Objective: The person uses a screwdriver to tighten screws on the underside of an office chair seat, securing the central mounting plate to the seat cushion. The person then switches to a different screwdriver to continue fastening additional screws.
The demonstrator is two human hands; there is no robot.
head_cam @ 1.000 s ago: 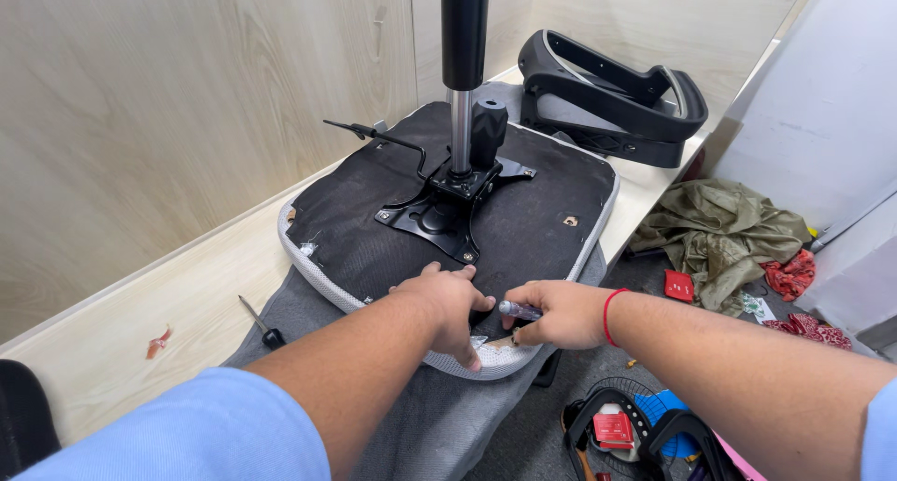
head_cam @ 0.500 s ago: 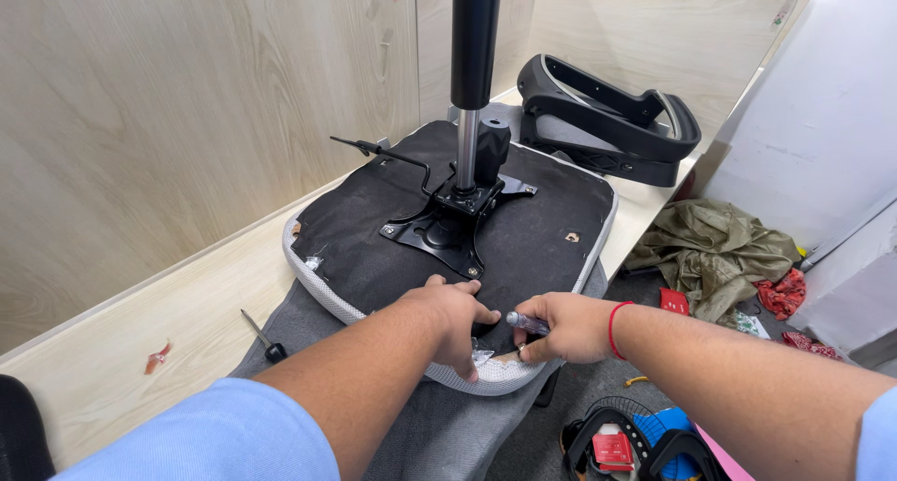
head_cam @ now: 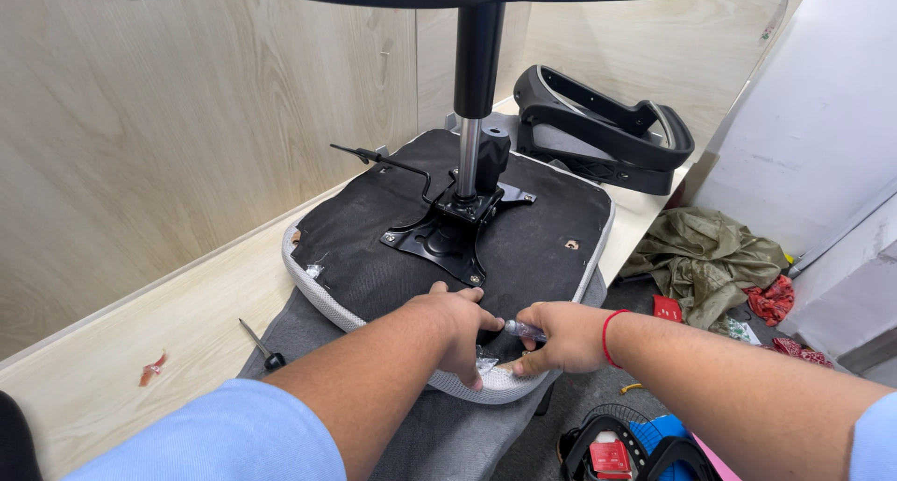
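Your work surface is a pale wooden bench (head_cam: 112,336) running along the wood-panelled wall. On it you have an upturned chair seat (head_cam: 523,247), a black screwdriver (head_cam: 260,344) beside its near left edge, and a pair of black armrests (head_cam: 607,130) behind it.

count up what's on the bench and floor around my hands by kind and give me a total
Upturned chair seat with metal base plate and gas lift column: 1
Black armrests: 1 stacked pile, count unclear
Screwdrivers: 2, one on the bench, one clear-handled in the right hand
Olive cloth: 1
Red rags: 1
Left hand rests on the seat edge.
Total: 6
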